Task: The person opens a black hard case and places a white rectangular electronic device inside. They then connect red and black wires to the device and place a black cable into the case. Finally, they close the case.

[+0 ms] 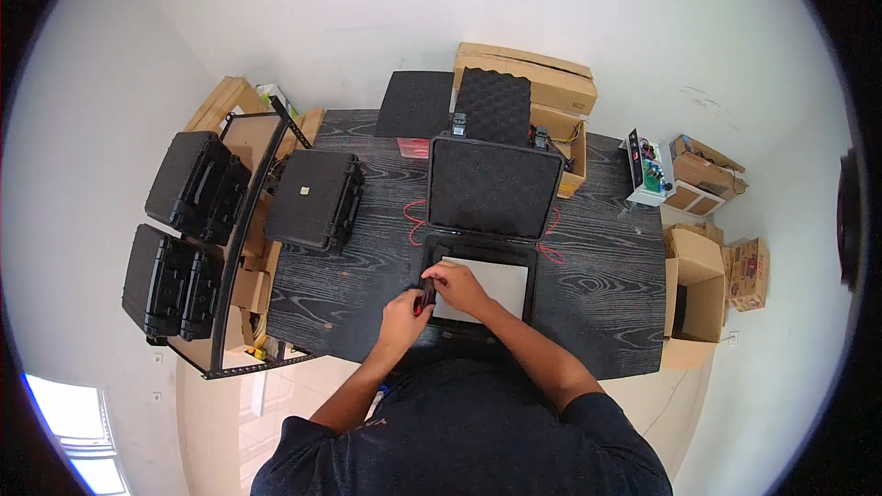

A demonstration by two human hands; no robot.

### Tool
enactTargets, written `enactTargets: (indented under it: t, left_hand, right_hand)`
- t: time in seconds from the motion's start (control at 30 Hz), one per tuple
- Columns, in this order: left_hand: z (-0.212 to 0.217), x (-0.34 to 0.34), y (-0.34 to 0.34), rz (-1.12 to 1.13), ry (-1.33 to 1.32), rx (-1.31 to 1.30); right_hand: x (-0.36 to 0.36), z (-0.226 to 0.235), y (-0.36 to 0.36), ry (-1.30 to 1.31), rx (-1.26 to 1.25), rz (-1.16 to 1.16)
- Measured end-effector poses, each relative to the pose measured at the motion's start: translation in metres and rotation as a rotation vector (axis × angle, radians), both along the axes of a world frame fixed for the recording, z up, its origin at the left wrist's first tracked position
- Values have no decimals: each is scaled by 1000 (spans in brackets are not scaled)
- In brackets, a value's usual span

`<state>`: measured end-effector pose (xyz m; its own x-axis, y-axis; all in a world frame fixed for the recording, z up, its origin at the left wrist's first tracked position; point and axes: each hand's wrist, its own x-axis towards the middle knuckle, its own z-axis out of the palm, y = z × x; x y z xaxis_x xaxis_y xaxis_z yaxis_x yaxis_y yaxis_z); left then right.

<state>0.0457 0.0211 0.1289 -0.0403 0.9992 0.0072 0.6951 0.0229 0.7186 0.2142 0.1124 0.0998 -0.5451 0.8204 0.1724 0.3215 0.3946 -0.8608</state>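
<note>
An open black hard case [496,186] stands in front of me, its raised lid lined with dark foam. In the case's base lies a flat pale grey panel [503,285] framed by black foam. Over the left side of that base, my left hand [401,320] and my right hand [457,287] meet, both with fingers closed. Between them is a small, narrow dark object [428,292] with a bit of red at its lower end; its kind is too small to make out. My right wrist crosses over the panel's near left part.
A closed black case [313,198] stands to the left, beside a rack [241,248] with more cases. Behind the open lid are foam sheets [496,96] and cardboard boxes [524,73]. Red cords [549,253] flank the lid. A circuit-board device [649,170] sits at far right.
</note>
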Motion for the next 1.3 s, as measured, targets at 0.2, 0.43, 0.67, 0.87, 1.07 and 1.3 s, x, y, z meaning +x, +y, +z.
enactTargets:
  t: [0.2,0.43,0.67,0.87,1.07,1.3]
  left_hand:
    - [-7,-4,-9,20,-7,-22]
    - [-9,-2,-13,26,-77,27]
    - [-24,-5,-19,-62,-119,130]
    - [-28,-6,-25,-74,-73,213]
    - [-20,5,-20,-20,-37,239]
    - [-12,8,7,69,-60,-7]
  right_hand:
    - [0,-5,-4,-85,29,43]
    - [3,-11,-8,-170,116,95]
    - [9,-7,-6,-261,315,166]
    - [-1,-3,-3,-357,303,209]
    - [-1,-7,-4,-219,130,190]
    - [11,9,-4,-220,35,131]
